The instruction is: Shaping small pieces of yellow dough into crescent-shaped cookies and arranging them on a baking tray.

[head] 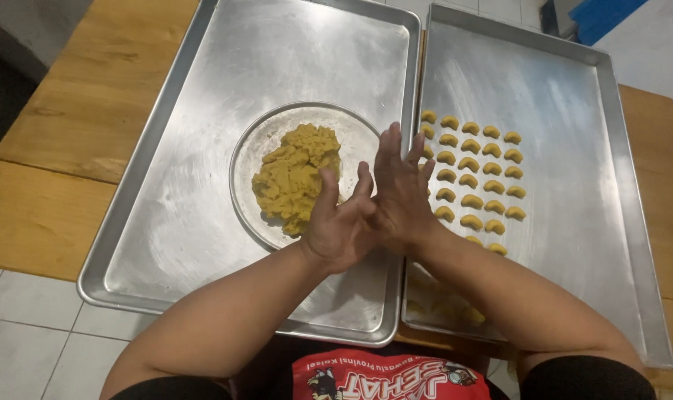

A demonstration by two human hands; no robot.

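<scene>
Nearest the lens, a red printed apron point(392, 378) with white lettering crossed the bottom edge. Wooden table point(47, 200); left tray point(166, 244) carried a round plate point(251, 144) of yellow dough point(295, 178); right tray point(610, 244) held rows of shaped crescents point(473, 181). Left hand point(340, 222) and right hand point(401, 194) pressed palm to palm, fingers spread; anything between them hidden. Risk: forearms sat just above the near crescents and could flatten them.

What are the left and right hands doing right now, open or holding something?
Left hand: fingers spread, palm pressed against the right; anything between them is hidden.
Right hand: fingers extended, palm against the left; contents cannot be told.
</scene>
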